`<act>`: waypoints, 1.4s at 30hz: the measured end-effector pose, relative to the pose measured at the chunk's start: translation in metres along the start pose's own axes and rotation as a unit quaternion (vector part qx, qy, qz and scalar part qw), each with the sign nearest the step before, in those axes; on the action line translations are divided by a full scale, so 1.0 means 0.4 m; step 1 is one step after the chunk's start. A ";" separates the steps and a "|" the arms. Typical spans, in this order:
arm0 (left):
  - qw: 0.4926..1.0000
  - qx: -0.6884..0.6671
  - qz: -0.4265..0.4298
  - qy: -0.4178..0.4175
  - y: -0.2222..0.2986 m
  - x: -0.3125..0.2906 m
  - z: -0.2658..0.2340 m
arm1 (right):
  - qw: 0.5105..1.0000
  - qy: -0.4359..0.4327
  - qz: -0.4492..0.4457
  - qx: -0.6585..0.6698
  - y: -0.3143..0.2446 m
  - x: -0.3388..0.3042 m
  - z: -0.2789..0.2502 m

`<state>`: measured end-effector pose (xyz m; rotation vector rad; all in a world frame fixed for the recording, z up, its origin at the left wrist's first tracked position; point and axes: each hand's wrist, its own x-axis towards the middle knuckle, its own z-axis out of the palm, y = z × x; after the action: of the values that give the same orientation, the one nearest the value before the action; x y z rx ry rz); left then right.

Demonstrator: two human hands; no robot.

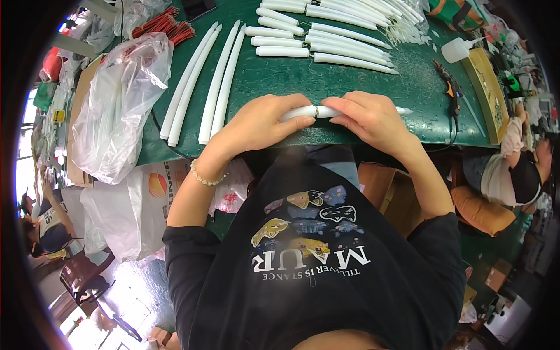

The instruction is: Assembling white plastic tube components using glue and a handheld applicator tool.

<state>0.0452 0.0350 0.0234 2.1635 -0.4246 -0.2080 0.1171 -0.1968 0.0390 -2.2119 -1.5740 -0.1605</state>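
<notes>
Between my hands, close to the table's near edge, is a white taper candle-shaped stick in two parts (303, 112). My left hand (259, 122) is closed on the shorter tube part, thumb and fingers around it. My right hand (373, 119) pinches the longer part, whose pointed tip (404, 111) shows beyond the fingers. The parts meet end to end, with a thin brownish band or wire at the joint; whether they are fully joined I cannot tell. Beyond them, short white tubes (283, 52) lie in line with pointed white parts (353, 62), with fine wires between.
Long white tapers (221, 87) lie left, beside a clear plastic bag (122, 105) and red wires (163, 28). To the right are a corded black and orange tool (450, 90), a white nozzle bottle (456, 51) and a yellow tray (496, 125). Other people sit on both sides.
</notes>
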 end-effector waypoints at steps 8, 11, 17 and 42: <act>0.993 0.103 0.038 0.050 -0.005 -0.004 0.017 | 0.999 -0.008 0.001 -0.041 0.002 0.004 0.022; 0.991 0.115 0.041 0.056 -0.011 -0.003 0.017 | 0.999 -0.016 0.014 -0.033 0.003 0.003 0.027; 0.990 0.121 0.035 0.058 -0.014 0.002 0.022 | 0.999 -0.003 0.007 -0.036 0.010 0.002 0.035; 0.967 0.235 0.095 0.037 -0.042 0.018 0.031 | 0.998 -0.038 -0.031 -0.037 0.024 0.029 0.047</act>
<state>0.0518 0.0321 0.0027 2.5611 -0.6896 0.0921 0.1272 -0.1817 0.0232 -2.2505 -1.7038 -0.1560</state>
